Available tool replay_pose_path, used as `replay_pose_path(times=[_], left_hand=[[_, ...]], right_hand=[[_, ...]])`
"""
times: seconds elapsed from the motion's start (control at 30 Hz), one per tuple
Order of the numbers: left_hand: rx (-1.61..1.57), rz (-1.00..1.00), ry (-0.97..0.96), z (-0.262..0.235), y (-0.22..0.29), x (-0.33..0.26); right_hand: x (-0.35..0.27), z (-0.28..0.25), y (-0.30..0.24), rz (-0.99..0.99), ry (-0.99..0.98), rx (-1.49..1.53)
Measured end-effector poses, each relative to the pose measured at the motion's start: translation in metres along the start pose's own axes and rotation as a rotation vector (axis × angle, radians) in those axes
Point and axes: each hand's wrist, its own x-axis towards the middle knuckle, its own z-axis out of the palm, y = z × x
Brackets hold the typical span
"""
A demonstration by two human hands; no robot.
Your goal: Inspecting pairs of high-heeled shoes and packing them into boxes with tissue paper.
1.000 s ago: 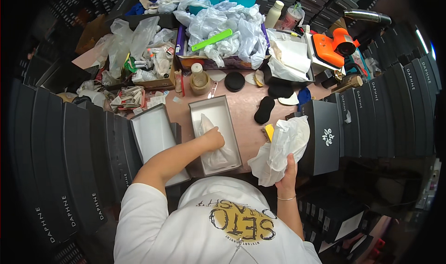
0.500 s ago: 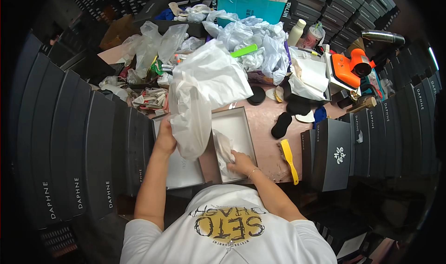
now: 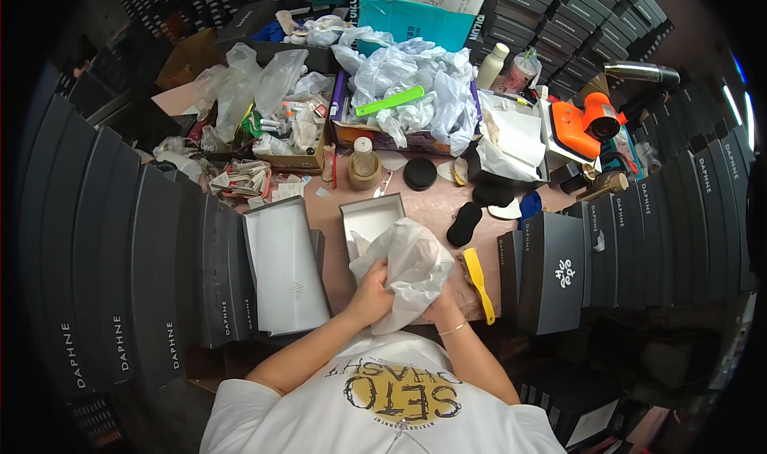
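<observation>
Crumpled white tissue paper (image 3: 411,266) is bunched in front of my chest, over the near part of an open grey shoebox base (image 3: 374,208). My left hand (image 3: 373,294) is closed on its left side, thumb towards the top. At its lower right edge, my right hand (image 3: 439,306) grips the paper too, its fingers mostly covered by it. A faint pinkish shape shows through the sheet; I cannot tell what it is. More white paper lies inside the box base. Left of it rests a grey box lid (image 3: 288,266), white inside facing up.
Right of my hands lie a yellow-handled brush (image 3: 479,286) and a black sole-shaped pad (image 3: 463,225). A glass bottle (image 3: 364,166) stands beyond the box. Behind is a carton of crumpled paper (image 3: 415,94) with a green strip. Dark shoeboxes (image 3: 551,270) line both sides.
The tissue paper has come down from above the table towards my chest. My left hand moved right and nearer. My right hand left the box and now meets the paper.
</observation>
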Motion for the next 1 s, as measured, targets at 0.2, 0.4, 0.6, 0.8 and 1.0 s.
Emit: replay_pose_path(times=[0.2, 0.4, 0.6, 0.8, 1.0], left_hand=[[-0.601, -0.354, 0.055, 0.024, -0.051, -0.004], [-0.732, -0.303, 0.563, 0.007, -0.082, 0.053], [-0.357, -0.268, 0.228, -0.001, -0.054, 0.016], [0.937, -0.063, 0.729, -0.153, -0.053, -0.043], [0.909, -0.506, 0.483, -0.2, -0.057, -0.031]], right_hand=[[-0.003, -0.019, 0.01, 0.235, 0.096, -0.222], [0.056, 0.005, -0.013, 0.044, -0.088, -0.507], [0.026, -0.014, 0.0, 0.148, -0.149, -0.251], [-0.015, -0.023, -0.013, 0.169, 0.02, -0.044], [-0.018, -0.03, -0.027, 0.067, -0.043, -0.168]])
